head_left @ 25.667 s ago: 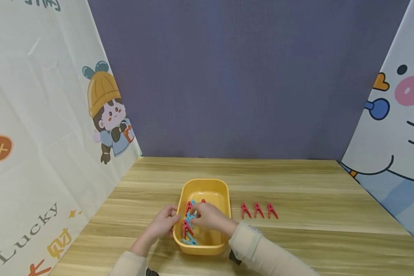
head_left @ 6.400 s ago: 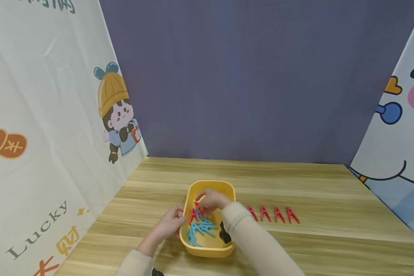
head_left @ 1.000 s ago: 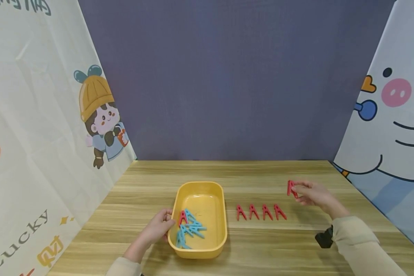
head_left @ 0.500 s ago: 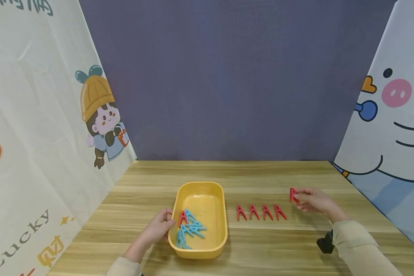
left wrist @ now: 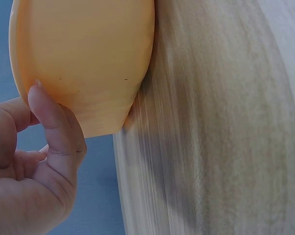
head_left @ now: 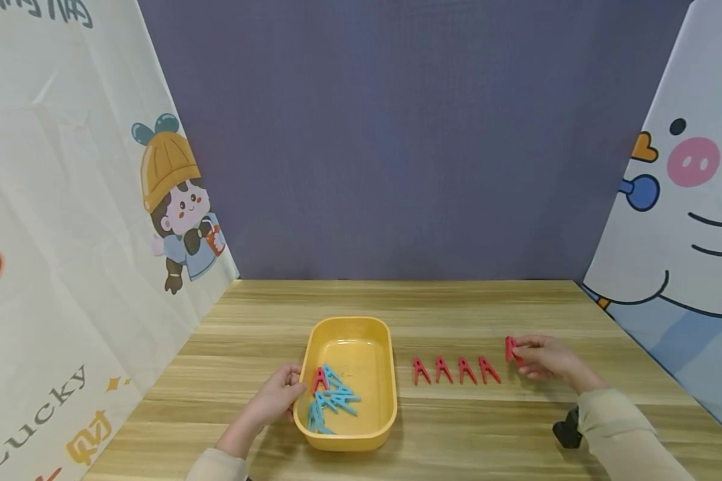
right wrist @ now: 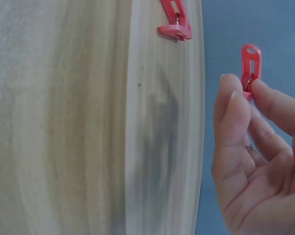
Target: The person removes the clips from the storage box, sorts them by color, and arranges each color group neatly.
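Note:
My left hand (head_left: 277, 394) pinches the left rim of a yellow plastic basin (head_left: 370, 437); the left wrist view shows thumb and fingers on the basin's edge (left wrist: 88, 63). Inside it, one red clothespin (head_left: 319, 379) lies among several light blue clothespins (head_left: 339, 401). Over the table's right part, my right hand (head_left: 550, 361) pinches a red clothespin (right wrist: 251, 63) between thumb and fingertips. In the right wrist view it is held above the tabletop, its upper end sticking out past the fingers. Just left of that hand, several red clothespins (head_left: 464, 371) lie in a row.
The wooden table (head_left: 265, 300) carries the basin and the row. A dark grey-blue panel (head_left: 367, 140) stands along its back edge. White printed sheets flank it, with a child figure (head_left: 180, 200) at left and a bird figure (head_left: 686, 220) at right.
Since about a second ago my right hand has come down and nearer with the red clothespin, level with the row's right end. My left hand and the basin have stayed put. Earlier, the row was shorter.

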Demonstrator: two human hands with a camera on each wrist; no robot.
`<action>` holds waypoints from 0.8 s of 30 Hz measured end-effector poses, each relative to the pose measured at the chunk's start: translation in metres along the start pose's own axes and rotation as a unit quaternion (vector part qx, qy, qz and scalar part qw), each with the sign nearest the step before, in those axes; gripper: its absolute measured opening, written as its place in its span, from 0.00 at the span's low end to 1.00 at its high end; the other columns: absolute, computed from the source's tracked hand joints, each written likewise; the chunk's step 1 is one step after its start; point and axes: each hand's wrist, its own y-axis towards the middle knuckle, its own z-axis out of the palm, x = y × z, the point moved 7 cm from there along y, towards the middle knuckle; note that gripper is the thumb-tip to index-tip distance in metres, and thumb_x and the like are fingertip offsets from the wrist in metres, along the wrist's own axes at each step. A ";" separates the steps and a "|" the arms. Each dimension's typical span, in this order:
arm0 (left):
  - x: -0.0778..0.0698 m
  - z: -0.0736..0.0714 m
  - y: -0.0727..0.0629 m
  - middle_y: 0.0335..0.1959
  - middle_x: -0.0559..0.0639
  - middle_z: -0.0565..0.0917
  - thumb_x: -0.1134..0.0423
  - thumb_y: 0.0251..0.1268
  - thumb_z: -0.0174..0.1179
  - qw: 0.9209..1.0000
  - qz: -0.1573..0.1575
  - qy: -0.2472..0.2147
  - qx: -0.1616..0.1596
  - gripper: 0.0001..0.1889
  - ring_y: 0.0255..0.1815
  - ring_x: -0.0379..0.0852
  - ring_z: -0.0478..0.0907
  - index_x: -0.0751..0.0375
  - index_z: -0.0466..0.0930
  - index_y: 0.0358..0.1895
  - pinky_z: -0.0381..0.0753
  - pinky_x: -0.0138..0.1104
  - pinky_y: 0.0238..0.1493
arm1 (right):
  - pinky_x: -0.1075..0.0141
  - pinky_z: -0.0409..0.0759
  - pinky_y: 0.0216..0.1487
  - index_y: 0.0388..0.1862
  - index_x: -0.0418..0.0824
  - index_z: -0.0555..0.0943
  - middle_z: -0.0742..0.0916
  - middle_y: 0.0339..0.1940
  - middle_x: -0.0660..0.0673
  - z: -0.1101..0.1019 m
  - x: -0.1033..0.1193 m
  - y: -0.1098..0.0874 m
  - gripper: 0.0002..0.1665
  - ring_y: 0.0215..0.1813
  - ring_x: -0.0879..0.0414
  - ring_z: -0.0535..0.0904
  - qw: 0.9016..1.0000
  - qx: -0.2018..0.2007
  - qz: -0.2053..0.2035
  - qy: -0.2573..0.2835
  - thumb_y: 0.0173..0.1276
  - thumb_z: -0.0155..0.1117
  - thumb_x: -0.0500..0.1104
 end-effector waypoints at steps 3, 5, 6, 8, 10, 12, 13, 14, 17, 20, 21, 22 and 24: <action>0.000 0.000 -0.001 0.30 0.54 0.71 0.70 0.63 0.50 1.000 0.002 0.002 -0.002 0.16 0.17 0.45 0.72 0.75 0.62 0.50 0.76 0.37 0.15 | 0.63 0.81 0.30 0.62 0.22 0.61 0.80 0.34 0.41 0.000 -0.005 0.002 0.32 0.30 0.52 0.81 1.000 -0.001 0.006 -0.003 0.68 0.56 0.42; 0.000 0.000 -0.001 0.29 0.54 0.70 0.70 0.63 0.50 1.000 0.002 0.004 -0.003 0.16 0.17 0.45 0.72 0.75 0.62 0.51 0.76 0.38 0.16 | 0.63 0.81 0.29 0.61 0.22 0.61 0.80 0.35 0.42 0.001 -0.008 0.003 0.32 0.30 0.52 0.81 1.000 -0.004 0.013 -0.004 0.68 0.56 0.42; 0.000 0.000 -0.001 0.29 0.54 0.70 0.70 0.63 0.50 1.000 0.000 0.004 -0.003 0.16 0.17 0.45 0.72 0.75 0.62 0.51 0.76 0.38 0.16 | 0.63 0.81 0.29 0.61 0.22 0.61 0.80 0.35 0.42 0.001 -0.010 0.004 0.32 0.30 0.52 0.81 1.000 -0.003 0.016 -0.006 0.68 0.56 0.42; 0.001 0.000 0.000 0.30 0.54 0.70 0.70 0.63 0.50 1.000 -0.003 0.006 -0.002 0.16 0.17 0.45 0.73 0.75 0.62 0.51 0.77 0.38 0.16 | 0.64 0.81 0.29 0.61 0.22 0.62 0.80 0.34 0.42 0.002 -0.012 0.005 0.31 0.30 0.52 0.81 1.000 -0.002 0.021 -0.010 0.68 0.56 0.41; 0.001 0.000 0.001 0.30 0.54 0.70 0.70 0.64 0.49 1.000 -0.005 0.007 -0.001 0.16 0.18 0.45 0.73 0.75 0.62 0.51 0.76 0.37 0.16 | 0.64 0.81 0.28 0.60 0.22 0.62 0.80 0.34 0.43 0.003 -0.014 0.005 0.30 0.29 0.53 0.81 1.000 -0.002 0.025 -0.013 0.68 0.56 0.41; 0.001 0.000 0.001 0.30 0.55 0.70 0.70 0.64 0.49 1.000 -0.005 0.008 0.000 0.16 0.18 0.45 0.73 0.75 0.62 0.52 0.76 0.36 0.16 | 0.64 0.81 0.27 0.60 0.21 0.62 0.80 0.33 0.43 0.005 -0.015 0.005 0.29 0.28 0.53 0.81 1.000 0.001 0.025 -0.018 0.68 0.55 0.40; 0.001 0.000 0.000 0.30 0.55 0.70 0.70 0.64 0.49 1.000 -0.003 0.008 -0.001 0.16 0.18 0.45 0.73 0.75 0.62 0.52 0.76 0.36 0.16 | 0.65 0.81 0.27 0.60 0.21 0.63 0.80 0.33 0.43 0.006 -0.015 0.005 0.29 0.28 0.53 0.81 1.000 0.001 0.025 -0.019 0.68 0.55 0.40; 0.000 0.000 0.000 0.30 0.56 0.70 0.70 0.63 0.49 1.000 -0.002 0.007 -0.001 0.16 0.18 0.45 0.73 0.75 0.62 0.52 0.76 0.36 0.16 | 0.65 0.80 0.26 0.60 0.21 0.63 0.81 0.32 0.43 0.006 -0.015 0.005 0.29 0.27 0.54 0.81 1.000 0.001 0.024 -0.020 0.67 0.55 0.39; 0.000 0.000 0.000 0.30 0.56 0.70 0.70 0.63 0.50 1.000 0.001 0.005 -0.002 0.16 0.17 0.45 0.72 0.76 0.62 0.51 0.76 0.36 0.15 | 0.65 0.80 0.25 0.59 0.19 0.63 0.81 0.28 0.43 0.009 -0.015 0.004 0.28 0.25 0.55 0.80 0.999 0.005 0.015 -0.033 0.68 0.54 0.38; 0.000 0.000 0.000 0.30 0.56 0.70 0.70 0.64 0.49 1.000 -0.001 0.005 0.001 0.16 0.18 0.45 0.72 0.76 0.61 0.52 0.76 0.35 0.16 | 0.65 0.80 0.24 0.58 0.19 0.64 0.81 0.23 0.43 0.011 -0.017 0.005 0.27 0.23 0.55 0.79 0.999 -0.002 0.017 -0.046 0.67 0.54 0.38; 0.001 0.000 0.001 0.30 0.56 0.70 0.70 0.64 0.49 1.000 -0.003 0.005 0.002 0.17 0.18 0.45 0.73 0.76 0.61 0.52 0.76 0.35 0.16 | 0.65 0.79 0.24 0.58 0.19 0.65 0.81 0.22 0.43 0.011 -0.017 0.005 0.26 0.23 0.55 0.79 0.998 -0.004 0.017 -0.054 0.68 0.54 0.38; 0.001 0.000 0.001 0.31 0.56 0.70 0.70 0.64 0.49 1.000 -0.004 0.004 0.004 0.17 0.18 0.45 0.73 0.76 0.61 0.52 0.76 0.35 0.16 | 0.65 0.79 0.23 0.58 0.20 0.65 0.81 0.22 0.42 0.012 -0.017 0.005 0.26 0.22 0.55 0.78 0.998 -0.005 0.019 -0.058 0.68 0.54 0.38; 0.002 0.000 0.002 0.31 0.57 0.70 0.70 0.64 0.48 1.000 -0.005 0.005 0.008 0.17 0.18 0.45 0.73 0.76 0.61 0.53 0.76 0.34 0.16 | 0.65 0.79 0.23 0.58 0.20 0.66 0.80 0.21 0.42 0.013 -0.017 0.006 0.25 0.22 0.55 0.78 0.998 -0.008 0.022 -0.064 0.68 0.53 0.37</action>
